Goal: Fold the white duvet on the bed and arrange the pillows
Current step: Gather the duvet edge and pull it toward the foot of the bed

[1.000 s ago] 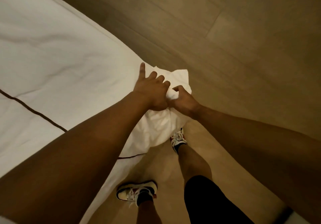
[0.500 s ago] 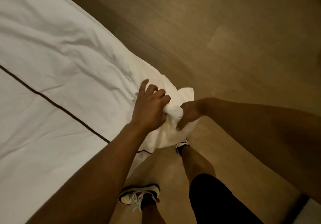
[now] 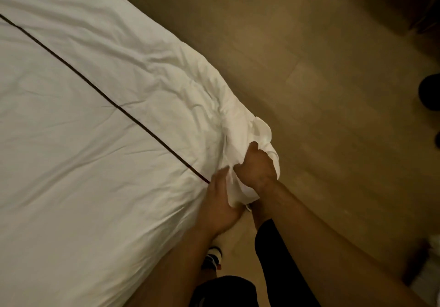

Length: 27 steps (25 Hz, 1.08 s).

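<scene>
The white duvet (image 3: 95,121) with a thin dark stripe covers the bed across the left of the head view. Its corner is bunched at the bed's edge near the middle. My right hand (image 3: 256,164) grips that bunched corner, fingers curled into the cloth. My left hand (image 3: 219,204) sits just below it at the duvet's edge, fingers against the fabric; its grip is partly hidden by the cloth. No pillows are in view.
Wooden floor (image 3: 321,80) fills the right side. My legs in black shorts and a sneaker (image 3: 213,258) stand beside the bed. Dark objects (image 3: 429,91) sit at the right edge, and a pale thing shows at the lower right corner.
The view has swung left, showing more of the bed. Both hands have moved down and right along the corner. My left hand dropped below my right and its raised finger came down.
</scene>
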### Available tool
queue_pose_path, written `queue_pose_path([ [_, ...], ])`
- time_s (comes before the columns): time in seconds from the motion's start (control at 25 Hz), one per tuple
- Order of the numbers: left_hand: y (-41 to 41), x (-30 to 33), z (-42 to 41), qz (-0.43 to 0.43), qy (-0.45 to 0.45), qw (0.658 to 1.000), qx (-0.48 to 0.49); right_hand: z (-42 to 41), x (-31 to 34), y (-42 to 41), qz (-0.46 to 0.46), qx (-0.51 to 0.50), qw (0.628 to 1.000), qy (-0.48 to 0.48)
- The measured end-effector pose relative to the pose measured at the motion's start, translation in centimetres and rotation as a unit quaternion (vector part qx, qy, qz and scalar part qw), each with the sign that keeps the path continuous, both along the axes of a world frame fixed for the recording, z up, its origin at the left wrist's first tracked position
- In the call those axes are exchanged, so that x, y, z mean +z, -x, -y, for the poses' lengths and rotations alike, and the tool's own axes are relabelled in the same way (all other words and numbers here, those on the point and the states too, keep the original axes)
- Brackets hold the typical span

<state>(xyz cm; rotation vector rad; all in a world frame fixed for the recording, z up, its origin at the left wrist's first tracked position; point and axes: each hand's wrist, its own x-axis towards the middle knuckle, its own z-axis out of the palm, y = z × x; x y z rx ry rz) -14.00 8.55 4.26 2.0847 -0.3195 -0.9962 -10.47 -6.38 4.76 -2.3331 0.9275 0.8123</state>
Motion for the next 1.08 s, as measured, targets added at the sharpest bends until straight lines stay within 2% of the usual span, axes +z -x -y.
queue_pose_path([
  [0.12, 3.1, -1.2, 1.7, -0.011, -0.049, 0.998, -0.039, -0.6, 0.8, -1.3, 0.001, 0.016, 1.000, -0.012],
  [0.2, 2.3, -2.5, 4.9, 0.049, -0.124, 0.991, 0.005, -0.4, 1.4, -1.4, 0.007, 0.018, 0.999, -0.037],
  [0.28, 0.5, -3.1, 7.8, 0.099, -0.175, 0.978, 0.056, 1.2, 1.4, -0.9, 0.031, -0.020, 0.994, -0.106],
  [0.36, -0.9, -3.7, 9.3, 0.081, -0.145, 0.983, 0.084, 4.1, 0.8, -0.1, 0.070, -0.123, 0.970, -0.197],
  [0.4, -1.1, -3.8, 9.5, 0.069, -0.122, 0.986, 0.093, 5.6, 0.2, 0.1, 0.092, -0.162, 0.960, -0.208],
  [0.48, -1.3, -3.7, 10.4, 0.034, -0.105, 0.991, 0.081, 9.0, -2.6, 0.7, 0.119, -0.231, 0.953, -0.157],
  [0.52, -1.1, -3.4, 10.9, 0.024, -0.098, 0.992, 0.072, 10.4, -4.1, 0.8, 0.104, -0.259, 0.951, -0.130],
  [0.6, -1.3, -3.3, 12.6, 0.013, -0.101, 0.994, 0.046, 12.5, -7.3, 0.5, -0.006, -0.309, 0.937, -0.164],
  [0.68, -2.0, -3.5, 14.0, 0.013, -0.126, 0.992, 0.004, 14.0, -9.8, -0.1, -0.074, -0.281, 0.926, -0.243],
  [0.72, -2.4, -3.5, 14.3, 0.014, -0.138, 0.990, -0.011, 14.6, -10.4, -0.5, -0.056, -0.247, 0.937, -0.243],
  [0.84, -3.4, -4.1, 16.3, 0.002, -0.173, 0.984, -0.048, 17.6, -10.7, -1.5, 0.016, -0.194, 0.978, -0.073],
  [0.92, -3.9, -4.4, 17.9, 0.005, -0.201, 0.977, -0.075, 20.5, -10.2, -2.0, 0.036, -0.157, 0.987, 0.010],
  [1.0, -4.3, -5.0, 19.6, 0.012, -0.222, 0.968, -0.113, 24.4, -9.9, -2.0, 0.092, -0.215, 0.971, 0.048],
  [1.08, -4.9, -5.3, 20.9, 0.008, -0.239, 0.964, -0.120, 28.1, -9.5, -1.6, 0.196, -0.350, 0.913, 0.079],
])
